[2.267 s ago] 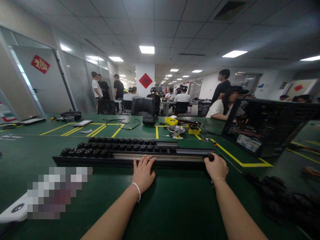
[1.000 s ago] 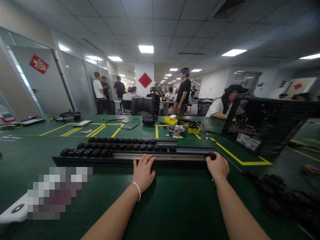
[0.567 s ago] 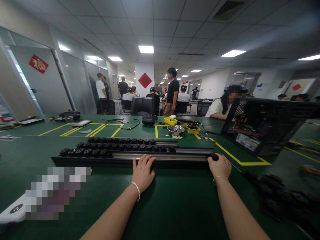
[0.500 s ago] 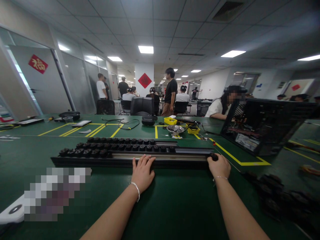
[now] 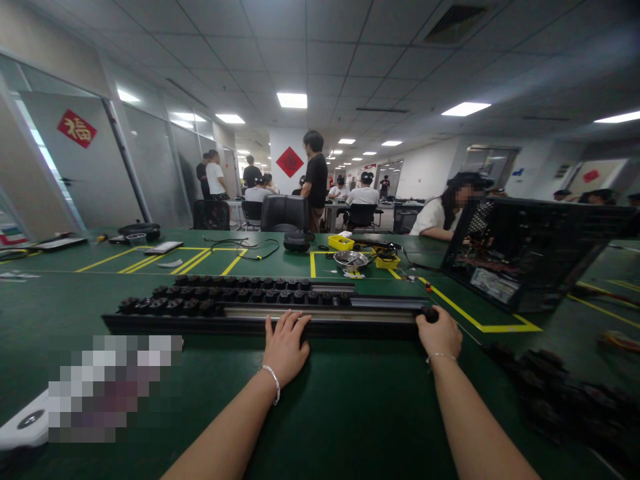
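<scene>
Right hand (image 5: 440, 335) curls around a small black roller (image 5: 429, 312) at the end of the long black rail (image 5: 320, 319) lying crosswise just beyond both hands on the green table (image 5: 350, 407); the left hand (image 5: 286, 345) lies flat, fingers spread, pressing the rail's near edge. Seating the roller well seems to call for lining it up with the groove while the left palm keeps the rail from sliding. Further along, left of that hand, a row of rollers (image 5: 173, 306) fills the track. Right of the right hand, a blurred dark heap of loose parts (image 5: 565, 393) sits close, and an open computer case (image 5: 530, 253) stands beyond, crowding that side.
</scene>
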`<act>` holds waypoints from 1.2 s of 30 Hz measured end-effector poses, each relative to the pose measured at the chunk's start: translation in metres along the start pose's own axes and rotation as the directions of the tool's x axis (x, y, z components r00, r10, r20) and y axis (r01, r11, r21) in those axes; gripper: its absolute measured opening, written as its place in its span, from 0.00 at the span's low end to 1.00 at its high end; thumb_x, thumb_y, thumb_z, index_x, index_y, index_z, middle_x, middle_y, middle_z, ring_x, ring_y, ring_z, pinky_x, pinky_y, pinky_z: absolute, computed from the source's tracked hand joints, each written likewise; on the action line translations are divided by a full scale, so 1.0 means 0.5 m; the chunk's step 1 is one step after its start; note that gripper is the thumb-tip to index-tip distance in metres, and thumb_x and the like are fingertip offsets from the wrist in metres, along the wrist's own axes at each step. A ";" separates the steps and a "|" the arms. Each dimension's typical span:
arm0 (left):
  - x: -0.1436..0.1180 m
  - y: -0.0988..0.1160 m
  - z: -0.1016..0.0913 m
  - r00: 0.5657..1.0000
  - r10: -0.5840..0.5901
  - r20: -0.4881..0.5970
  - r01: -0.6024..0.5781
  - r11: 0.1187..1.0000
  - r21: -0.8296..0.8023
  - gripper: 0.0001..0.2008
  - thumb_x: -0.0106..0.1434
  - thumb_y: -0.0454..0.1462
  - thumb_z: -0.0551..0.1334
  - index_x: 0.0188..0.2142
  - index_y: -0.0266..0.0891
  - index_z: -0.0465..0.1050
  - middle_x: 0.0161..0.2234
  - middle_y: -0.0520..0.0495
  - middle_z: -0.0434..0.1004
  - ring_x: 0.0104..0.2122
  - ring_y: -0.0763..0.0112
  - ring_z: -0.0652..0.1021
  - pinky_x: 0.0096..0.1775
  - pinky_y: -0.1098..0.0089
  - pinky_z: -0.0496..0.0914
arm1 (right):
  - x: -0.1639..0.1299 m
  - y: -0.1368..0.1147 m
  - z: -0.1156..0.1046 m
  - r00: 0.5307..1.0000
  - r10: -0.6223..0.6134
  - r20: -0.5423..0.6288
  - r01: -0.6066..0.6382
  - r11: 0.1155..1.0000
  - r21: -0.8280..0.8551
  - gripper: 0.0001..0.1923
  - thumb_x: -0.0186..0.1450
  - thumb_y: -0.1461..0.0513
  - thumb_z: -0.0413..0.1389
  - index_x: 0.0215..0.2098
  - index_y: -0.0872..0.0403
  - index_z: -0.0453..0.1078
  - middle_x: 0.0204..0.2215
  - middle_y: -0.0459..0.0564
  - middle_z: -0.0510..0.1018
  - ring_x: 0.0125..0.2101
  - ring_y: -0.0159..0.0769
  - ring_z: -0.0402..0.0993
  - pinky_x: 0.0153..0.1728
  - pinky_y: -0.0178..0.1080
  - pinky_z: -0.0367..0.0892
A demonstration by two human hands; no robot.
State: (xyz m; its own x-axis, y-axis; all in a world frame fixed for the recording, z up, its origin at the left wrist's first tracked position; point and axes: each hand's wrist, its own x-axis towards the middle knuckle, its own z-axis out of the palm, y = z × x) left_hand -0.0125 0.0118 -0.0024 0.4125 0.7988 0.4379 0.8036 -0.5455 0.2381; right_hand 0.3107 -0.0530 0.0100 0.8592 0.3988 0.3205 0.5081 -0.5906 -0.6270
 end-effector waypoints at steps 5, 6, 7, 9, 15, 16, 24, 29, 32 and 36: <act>0.000 -0.002 0.001 1.000 0.004 -0.002 -0.004 1.000 -0.020 0.26 0.54 0.34 0.55 0.54 0.51 0.60 0.56 0.50 0.64 0.59 0.61 0.57 0.59 0.44 0.35 | -0.001 -0.003 -0.005 1.000 0.018 0.003 -0.018 1.000 0.015 0.26 0.56 0.54 0.48 0.52 0.53 0.64 0.49 0.57 0.68 0.48 0.50 0.64 0.46 0.49 0.61; -0.001 -0.002 0.001 1.000 0.007 -0.004 -0.007 1.000 -0.023 0.26 0.54 0.34 0.55 0.54 0.51 0.60 0.56 0.51 0.64 0.59 0.61 0.57 0.59 0.44 0.35 | -0.001 -0.002 -0.006 1.000 0.025 0.005 -0.025 1.000 0.017 0.26 0.56 0.54 0.48 0.52 0.53 0.63 0.49 0.57 0.68 0.48 0.50 0.64 0.46 0.50 0.62; -0.001 -0.002 0.002 1.000 0.010 -0.005 -0.010 1.000 -0.025 0.26 0.54 0.34 0.55 0.54 0.51 0.60 0.56 0.51 0.64 0.59 0.61 0.56 0.59 0.44 0.35 | -0.001 -0.002 -0.007 0.999 0.035 0.010 -0.035 0.999 0.018 0.26 0.56 0.54 0.48 0.52 0.53 0.63 0.49 0.57 0.68 0.47 0.51 0.64 0.46 0.50 0.62; -0.001 -0.002 0.001 1.000 0.013 -0.007 -0.013 1.000 -0.026 0.26 0.55 0.34 0.55 0.54 0.51 0.60 0.56 0.51 0.64 0.59 0.61 0.56 0.59 0.44 0.35 | 0.000 -0.002 -0.009 0.998 0.056 0.025 -0.057 0.998 0.022 0.27 0.56 0.54 0.48 0.53 0.53 0.62 0.49 0.58 0.67 0.47 0.51 0.64 0.44 0.51 0.63; -0.001 -0.002 0.001 1.000 0.007 -0.004 -0.007 1.000 -0.011 0.26 0.54 0.34 0.55 0.54 0.51 0.60 0.55 0.51 0.64 0.59 0.61 0.57 0.59 0.44 0.35 | 0.003 0.002 -0.007 0.997 0.075 0.008 -0.076 0.996 0.044 0.26 0.56 0.54 0.49 0.52 0.52 0.64 0.48 0.57 0.68 0.45 0.50 0.65 0.43 0.50 0.64; -0.001 -0.002 0.002 1.000 0.008 -0.008 -0.008 1.000 -0.009 0.26 0.54 0.34 0.55 0.54 0.51 0.60 0.55 0.51 0.64 0.59 0.61 0.57 0.59 0.44 0.35 | 0.004 0.003 -0.006 0.997 0.074 0.002 -0.074 0.996 0.047 0.26 0.56 0.54 0.49 0.52 0.52 0.64 0.48 0.57 0.68 0.45 0.50 0.65 0.43 0.49 0.64; -0.002 -0.004 0.008 0.999 0.017 -0.032 -0.018 1.000 -0.010 0.26 0.54 0.34 0.55 0.53 0.52 0.60 0.55 0.51 0.64 0.59 0.62 0.57 0.59 0.44 0.35 | 0.009 0.013 -0.001 0.998 0.046 -0.036 -0.043 0.996 0.081 0.25 0.56 0.55 0.50 0.50 0.54 0.65 0.46 0.58 0.69 0.45 0.47 0.65 0.46 0.48 0.62; -0.001 -0.004 0.007 1.000 0.016 -0.027 -0.017 1.000 -0.012 0.25 0.54 0.34 0.55 0.53 0.52 0.60 0.55 0.52 0.64 0.59 0.62 0.57 0.59 0.44 0.35 | 0.008 0.011 -0.007 0.998 0.060 -0.035 -0.057 0.994 0.095 0.25 0.56 0.55 0.50 0.50 0.55 0.65 0.47 0.59 0.68 0.45 0.47 0.65 0.46 0.48 0.62; -0.001 -0.004 0.007 1.000 0.014 -0.025 -0.014 1.000 -0.015 0.25 0.54 0.35 0.55 0.53 0.51 0.60 0.55 0.51 0.64 0.59 0.62 0.57 0.59 0.44 0.35 | 0.007 0.008 -0.012 0.996 0.078 -0.032 -0.074 0.991 0.108 0.25 0.56 0.56 0.50 0.50 0.55 0.65 0.47 0.58 0.69 0.44 0.47 0.66 0.45 0.47 0.62; -0.001 -0.004 0.007 1.000 0.016 -0.024 -0.016 1.000 -0.026 0.25 0.54 0.35 0.55 0.53 0.51 0.60 0.55 0.51 0.64 0.59 0.61 0.57 0.59 0.44 0.35 | 0.007 0.005 -0.015 0.995 0.094 -0.019 -0.091 0.989 0.117 0.25 0.55 0.56 0.51 0.50 0.56 0.66 0.47 0.59 0.69 0.43 0.47 0.66 0.45 0.47 0.63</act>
State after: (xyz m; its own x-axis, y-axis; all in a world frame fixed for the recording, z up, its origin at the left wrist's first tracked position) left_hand -0.0129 0.0131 -0.0060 0.4143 0.7837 0.4627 0.7853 -0.5648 0.2536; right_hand 0.3154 -0.0581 0.0151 0.9041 0.3285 0.2733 0.4170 -0.5383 -0.7324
